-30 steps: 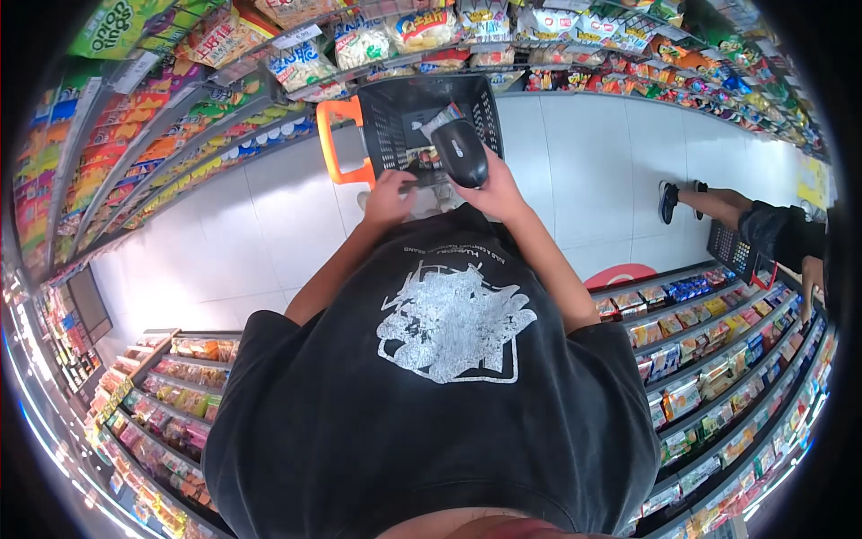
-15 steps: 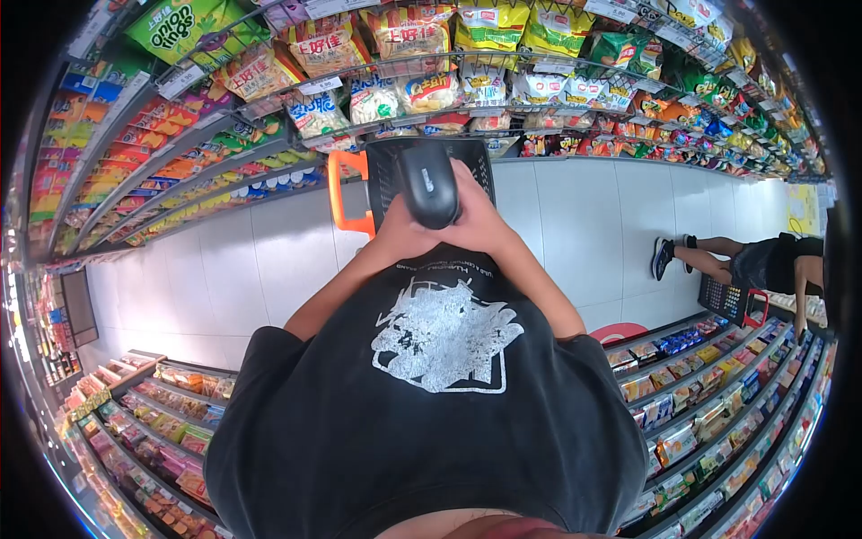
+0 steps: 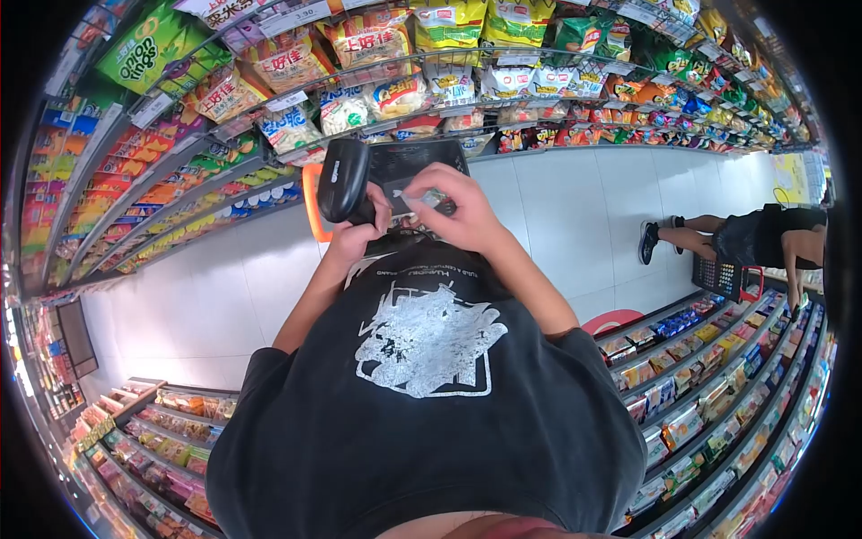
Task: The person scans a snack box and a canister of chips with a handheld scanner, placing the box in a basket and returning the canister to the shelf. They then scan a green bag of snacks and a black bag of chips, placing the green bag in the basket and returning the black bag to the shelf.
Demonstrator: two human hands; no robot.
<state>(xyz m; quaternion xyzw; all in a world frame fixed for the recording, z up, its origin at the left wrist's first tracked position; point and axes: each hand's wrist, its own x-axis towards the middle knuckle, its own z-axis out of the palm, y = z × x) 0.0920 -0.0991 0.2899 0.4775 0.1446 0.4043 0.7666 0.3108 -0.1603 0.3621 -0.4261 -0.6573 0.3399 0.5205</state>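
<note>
My left hand (image 3: 362, 235) is wrapped round the grip of a black handheld scanner (image 3: 344, 180) with pale lettering on its head. It holds the scanner over the left side of a black basket (image 3: 417, 157). My right hand (image 3: 460, 211) hovers over the basket, apart from the scanner. Its fingers are curved, with a gap between thumb and forefinger, and no held item can be made out. Below my hands, part of the basket's contents shows, too small to name. An orange handle (image 3: 314, 202) sticks out on the basket's left side.
Racks of snack bags (image 3: 368, 45) curve along the front and left. Behind me are more shelves with packets (image 3: 682, 427). On the pale tiled floor (image 3: 575, 220) at right, another person (image 3: 763, 241) stands by a dark basket (image 3: 716, 275) with a red handle.
The scanner has moved left with my left hand. My right hand has come away from it, and the two hands are now apart. My view has shifted slightly to the right.
</note>
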